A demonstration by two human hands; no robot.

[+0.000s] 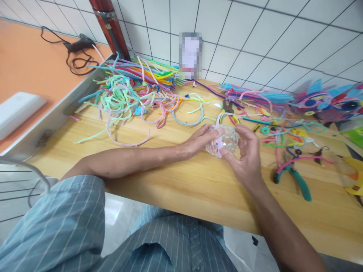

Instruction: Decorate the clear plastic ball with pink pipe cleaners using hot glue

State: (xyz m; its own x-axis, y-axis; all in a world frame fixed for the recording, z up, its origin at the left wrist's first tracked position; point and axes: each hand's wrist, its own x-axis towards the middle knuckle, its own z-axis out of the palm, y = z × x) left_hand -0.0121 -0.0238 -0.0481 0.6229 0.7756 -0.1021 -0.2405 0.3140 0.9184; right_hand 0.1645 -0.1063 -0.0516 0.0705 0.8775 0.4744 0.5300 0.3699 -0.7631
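Above the wooden table, a clear, round plastic-looking object [231, 140] with small coloured bits in it is held between both hands. My left hand [200, 140] grips its left side, fingers laid over the near face. Curled around the right side is my right hand [249, 153], thumb at the bottom and fingers at the top. A pale lilac pipe cleaner [219, 142] runs across the object's front and extends past its top. The exact kind of the clear object cannot be made out. Teal-handled pliers [302, 184] lie to the right of my right hand.
Tangled pipe cleaners [120, 94] and straight bundles [153, 71] lie at the back left. More pipe cleaners [258, 96] and a second pair of pliers [227, 106] are behind my hands. A blurred upright phone-like object [190, 54] leans against the tiled wall.
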